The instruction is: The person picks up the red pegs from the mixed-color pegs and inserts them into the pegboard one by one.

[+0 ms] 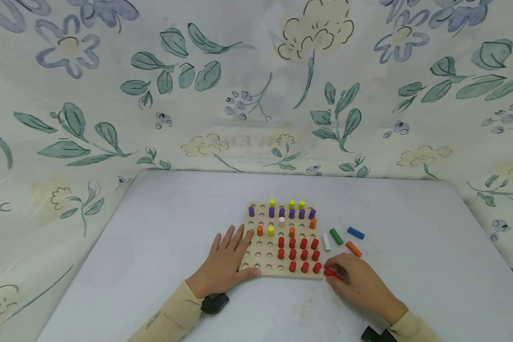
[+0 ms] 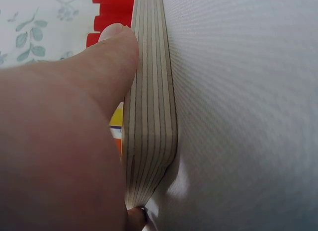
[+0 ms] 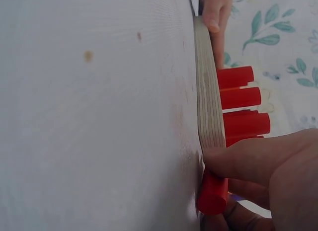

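Observation:
A square wooden pegboard point(image 1: 263, 261) lies on the white table with pegs standing in many of its holes. My left hand point(image 1: 222, 267) rests along its left side, fingers stretched out and thumb at the front edge; in the left wrist view that thumb point(image 2: 117, 47) lies against the layered wooden side. Beside the front right corner, my right hand point(image 1: 361, 285) pinches a red peg point(image 3: 213, 197), which lies low by the tabletop. Several red pegs point(image 1: 303, 255) fill the board's front right part. Behind them stand orange pegs, a yellow peg point(image 1: 270, 231) and a white peg point(image 1: 281, 222).
Purple pegs point(image 1: 292, 213) form a row near the back, with yellow pegs point(image 1: 292, 204) behind. Right of the board lie a loose white peg point(image 1: 326, 242), a green peg point(image 1: 336, 236), a blue peg point(image 1: 356, 232) and an orange peg point(image 1: 353, 249). A flowered cloth point(image 1: 256, 128) hangs behind the table.

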### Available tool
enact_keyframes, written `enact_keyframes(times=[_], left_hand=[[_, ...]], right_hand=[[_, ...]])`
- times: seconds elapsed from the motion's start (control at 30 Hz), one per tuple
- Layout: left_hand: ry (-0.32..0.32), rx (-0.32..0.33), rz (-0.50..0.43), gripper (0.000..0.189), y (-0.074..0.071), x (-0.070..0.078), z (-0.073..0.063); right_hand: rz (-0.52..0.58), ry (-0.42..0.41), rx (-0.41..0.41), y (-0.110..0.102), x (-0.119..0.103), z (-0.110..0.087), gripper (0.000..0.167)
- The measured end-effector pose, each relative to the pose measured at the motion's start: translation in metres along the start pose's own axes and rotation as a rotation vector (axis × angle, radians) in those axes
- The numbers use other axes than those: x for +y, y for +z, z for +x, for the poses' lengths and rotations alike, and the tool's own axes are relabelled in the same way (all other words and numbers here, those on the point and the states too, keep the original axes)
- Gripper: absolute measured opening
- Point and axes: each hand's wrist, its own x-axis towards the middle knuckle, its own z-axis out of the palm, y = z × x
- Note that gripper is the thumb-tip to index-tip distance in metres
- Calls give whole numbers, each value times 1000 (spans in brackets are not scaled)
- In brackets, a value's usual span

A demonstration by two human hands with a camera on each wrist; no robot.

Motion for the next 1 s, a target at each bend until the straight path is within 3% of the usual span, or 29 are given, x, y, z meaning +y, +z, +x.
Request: enact_keyframes(times=[0.2,0.43,1.0], left_hand=[[-2,-2,-10,93,-1,1,-1],[1,-3,-19,93,-3,2,-2],[4,7,5,93,-1,1,-2]], right_hand=[[13,-48,28,-3,1,-2,17],[7,-44,95,-6,-1,-3,18],[5,-136,309,-8,-7,-4,21]])
